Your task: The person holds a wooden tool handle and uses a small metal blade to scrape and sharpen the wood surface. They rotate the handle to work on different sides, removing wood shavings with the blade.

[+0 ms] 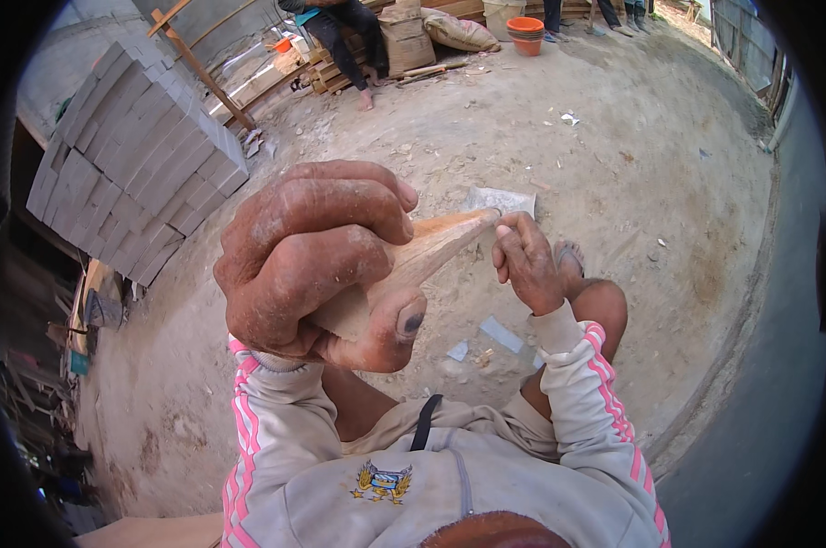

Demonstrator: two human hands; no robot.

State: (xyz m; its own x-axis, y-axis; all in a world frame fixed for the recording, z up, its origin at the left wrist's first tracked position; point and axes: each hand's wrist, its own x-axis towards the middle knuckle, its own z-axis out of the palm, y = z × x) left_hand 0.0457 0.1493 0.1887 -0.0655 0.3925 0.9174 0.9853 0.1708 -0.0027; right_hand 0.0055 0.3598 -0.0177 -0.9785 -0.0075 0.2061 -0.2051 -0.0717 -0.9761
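Observation:
My left hand (317, 260) is large and close in the head view, its fingers curled and its thumb pressed round a pale wooden strip (440, 245). The strip runs away to the right and looks narrower toward its far end. At that far end is my right hand (530, 265), with its fingers bent and the tips against the wood. Its exact grip there is partly hidden. Behind the strip's tip, a flat grey piece (513, 201) lies on the ground.
Stacked grey blocks (143, 160) stand at the left, beside a wooden post (198, 68). Orange buckets (525, 36) and sacks (459, 30) are at the back, near a seated person (349, 36) and other people's legs. Scraps (502, 334) lie by my feet. A grey wall (751, 438) runs along the right.

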